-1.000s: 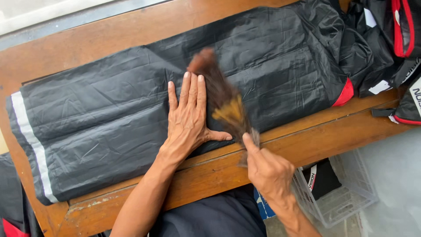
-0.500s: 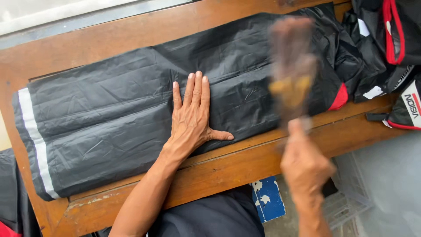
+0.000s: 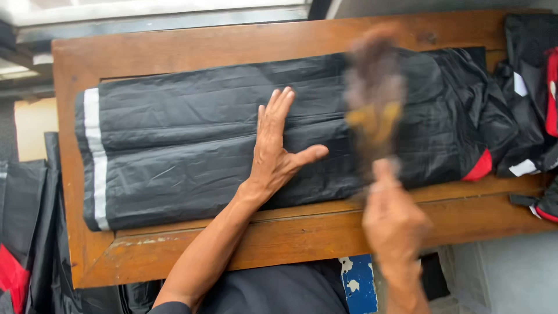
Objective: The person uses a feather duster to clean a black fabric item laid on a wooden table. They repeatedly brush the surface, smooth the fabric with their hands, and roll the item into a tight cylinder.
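A folded black waterproof garment (image 3: 192,151) with a pale reflective stripe at its left end lies flat across a wooden table (image 3: 192,43). My left hand (image 3: 278,148) rests palm down on the middle of it, fingers together and pointing away from me. My right hand (image 3: 392,218) is raised over the table's near edge and grips a dark brush (image 3: 375,102) with a yellowish base. The brush is blurred and hangs over the garment's right part.
More black garments with red and white trim (image 3: 532,93) are heaped at the table's right end. Dark cloth with a red patch (image 3: 20,232) hangs off the left side. A blue object (image 3: 357,285) sits below the near edge.
My right hand has swung the brush from beside my left hand to the right and further up over the garment. The left hand has stayed flat on the fabric.
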